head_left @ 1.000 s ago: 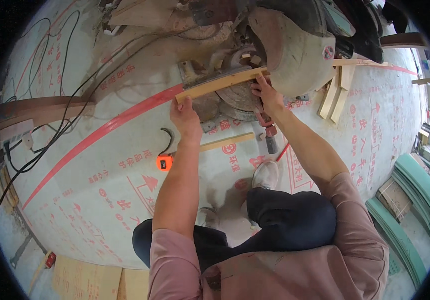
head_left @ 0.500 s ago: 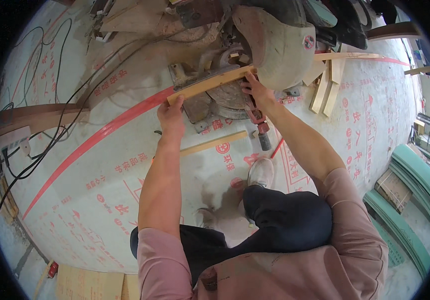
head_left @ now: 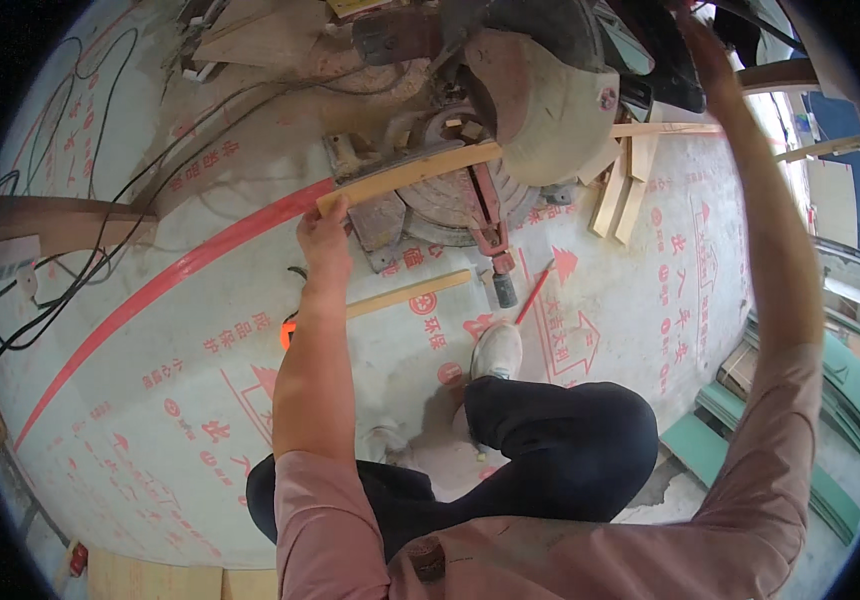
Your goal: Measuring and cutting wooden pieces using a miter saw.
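A light wooden strip lies across the table of a dusty miter saw, against its fence. My left hand grips the strip's left end, thumb on top. The strip's right end reaches the saw's pale blade guard; the blade itself is hidden. My right arm stretches up to the top right, where my right hand is beside the saw's black handle part. The picture's upper edge and the dark parts hide its fingers. A red arm with a dark knob juts from the saw toward me.
Another wooden strip lies on the printed floor sheeting, near a thin red stick and an orange object partly behind my left forearm. Cut strips lie right of the saw. Black cables run at left; green boards lie right.
My right hand has let go of the wooden strip and moved up and right to the saw's handle area. My left hand still holds the strip. The view has shifted slightly.
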`<state>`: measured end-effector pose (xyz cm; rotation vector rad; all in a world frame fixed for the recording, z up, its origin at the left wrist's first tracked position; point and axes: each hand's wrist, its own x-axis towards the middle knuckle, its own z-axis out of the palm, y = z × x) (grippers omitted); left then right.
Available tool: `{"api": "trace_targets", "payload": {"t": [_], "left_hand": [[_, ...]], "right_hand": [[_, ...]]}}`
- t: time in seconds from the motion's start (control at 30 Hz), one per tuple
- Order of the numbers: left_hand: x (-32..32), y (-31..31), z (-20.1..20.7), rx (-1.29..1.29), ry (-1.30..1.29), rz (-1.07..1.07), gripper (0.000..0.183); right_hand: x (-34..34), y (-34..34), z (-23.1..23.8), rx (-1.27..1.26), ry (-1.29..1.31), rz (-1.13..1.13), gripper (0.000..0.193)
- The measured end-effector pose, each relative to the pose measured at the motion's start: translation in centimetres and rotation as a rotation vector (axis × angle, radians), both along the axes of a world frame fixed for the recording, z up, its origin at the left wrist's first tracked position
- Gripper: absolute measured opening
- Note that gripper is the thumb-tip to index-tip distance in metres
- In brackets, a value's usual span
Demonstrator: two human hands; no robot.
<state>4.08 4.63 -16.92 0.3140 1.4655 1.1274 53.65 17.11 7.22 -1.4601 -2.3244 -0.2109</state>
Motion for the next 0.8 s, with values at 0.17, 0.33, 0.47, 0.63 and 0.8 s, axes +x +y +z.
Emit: {"api": "trace_targets", "payload": {"t": [0.17,0.33,0.47,0.63,0.8], "left_hand": [[0.3,0.1,-2.1,0.029,-0.115,0.064,0.023],[1.7,0.5,-2.4,0.072,-0.153,0.062,0.023],[1.0,0.3,-1.4,0.108,-0.159,0.072,0.019],[0.6,-0.1,-1.5,0.16,-0.19,0.004,0.017],[0.4,-0.1,-1.6,0.167,-0.214,0.012,0.018]], "right_hand": [[-12.1,7.1,11.3,-0.087,0.052,0.585,0.048],[-10.4,8.2,9.0,-0.95,0.211,-0.518,0.048],[-11.5,1.1,7.8,-0.665,0.337,-0.374,0.044],[-12.4,-7.3,4.8,-0.49,0.448,-0.452,0.05],[-12.6,-9.7,3.0,-0.461,0.539,-0.468,0.042]]}}
